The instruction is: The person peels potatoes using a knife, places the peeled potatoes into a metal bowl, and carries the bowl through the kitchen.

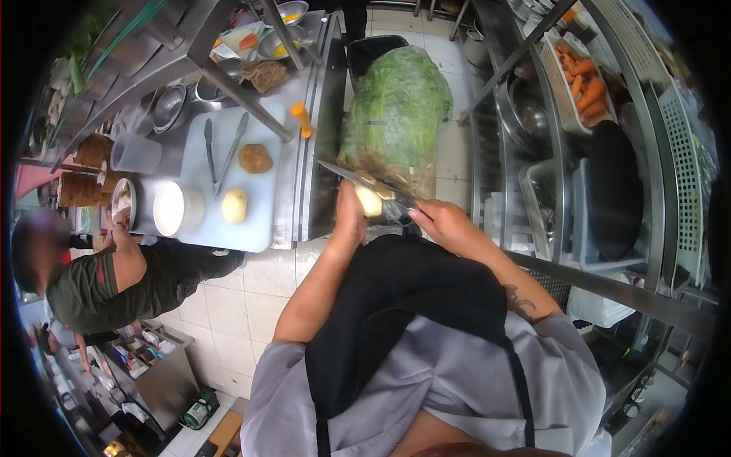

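Note:
My left hand [350,210] is closed around a pale peeled potato [369,201] in front of my apron. My right hand [444,225] grips a knife [343,172], whose blade lies across the potato and points up to the left. To the left, a white cutting board [255,221] carries an unpeeled brown potato [256,158], a peeled potato [234,206] and metal tongs [215,171]. An orange-handled tool [301,119] lies at the counter's edge. Beyond my hands is a large clear bag of leafy greens [402,107], with brown scraps at its near end.
A white tub [173,209] stands beside the board. Metal shelving on the right holds a basket of carrots [586,84] and a dark oval pan [614,190]. Another person [106,286] works at the left end of the counter. An overhead shelf post [247,99] slants above the board.

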`<action>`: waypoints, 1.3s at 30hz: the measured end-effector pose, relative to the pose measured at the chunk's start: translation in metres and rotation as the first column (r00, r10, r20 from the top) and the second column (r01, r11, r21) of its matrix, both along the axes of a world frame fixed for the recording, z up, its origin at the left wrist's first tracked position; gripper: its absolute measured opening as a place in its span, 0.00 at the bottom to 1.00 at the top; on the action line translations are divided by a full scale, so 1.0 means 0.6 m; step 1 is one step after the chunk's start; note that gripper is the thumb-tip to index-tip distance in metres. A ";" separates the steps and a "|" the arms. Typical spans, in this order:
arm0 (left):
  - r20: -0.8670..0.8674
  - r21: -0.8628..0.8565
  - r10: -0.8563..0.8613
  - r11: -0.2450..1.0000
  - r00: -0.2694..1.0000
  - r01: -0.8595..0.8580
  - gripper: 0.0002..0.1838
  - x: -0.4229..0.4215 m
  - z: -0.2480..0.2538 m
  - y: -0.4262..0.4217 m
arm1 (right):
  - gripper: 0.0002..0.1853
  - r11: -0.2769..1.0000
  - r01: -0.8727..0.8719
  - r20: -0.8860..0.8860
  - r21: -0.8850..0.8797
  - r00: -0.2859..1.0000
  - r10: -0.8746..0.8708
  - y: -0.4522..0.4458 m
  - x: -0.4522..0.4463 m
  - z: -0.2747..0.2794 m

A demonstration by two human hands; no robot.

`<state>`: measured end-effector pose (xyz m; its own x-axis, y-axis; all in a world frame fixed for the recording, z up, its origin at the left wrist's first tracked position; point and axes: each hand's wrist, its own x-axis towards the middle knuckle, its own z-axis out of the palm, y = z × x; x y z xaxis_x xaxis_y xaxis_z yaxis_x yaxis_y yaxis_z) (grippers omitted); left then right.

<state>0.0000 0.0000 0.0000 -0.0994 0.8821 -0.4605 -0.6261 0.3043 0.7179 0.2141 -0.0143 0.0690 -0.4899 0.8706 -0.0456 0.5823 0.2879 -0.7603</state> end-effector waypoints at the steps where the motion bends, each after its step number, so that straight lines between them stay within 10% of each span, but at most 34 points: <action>1: 0.000 -0.025 -0.030 0.999 1.000 0.030 0.25 0.005 0.004 -0.007 | 0.17 1.000 0.001 0.007 -0.009 1.000 -0.001 0.005 -0.003 -0.007; 8: 0.177 -0.074 -0.085 0.992 0.981 0.100 0.25 -0.011 0.005 -0.006 | 0.17 0.985 0.073 -0.075 -0.154 0.994 -0.085 0.028 0.001 -0.020; 17: 0.337 -0.156 0.161 0.981 0.928 -0.113 0.20 -0.060 -0.009 0.050 | 0.15 0.985 -0.068 0.066 0.156 0.996 0.058 -0.020 0.020 0.005; 33: 0.265 -0.090 -0.071 0.991 0.962 0.098 0.16 -0.022 0.001 0.020 | 0.14 0.999 0.013 0.009 0.040 1.000 -0.014 0.010 -0.008 0.009; 39: 0.109 -0.103 0.113 0.989 0.988 -0.102 0.21 -0.045 -0.002 0.048 | 0.14 0.993 -0.070 -0.010 0.091 0.997 0.071 -0.012 0.020 0.002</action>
<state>-0.0267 0.0287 -0.0012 -0.1330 0.8198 -0.5569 -0.7351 0.2953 0.6102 0.2260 -0.0215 0.0705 -0.5500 0.8343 0.0387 0.5483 0.3956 -0.7368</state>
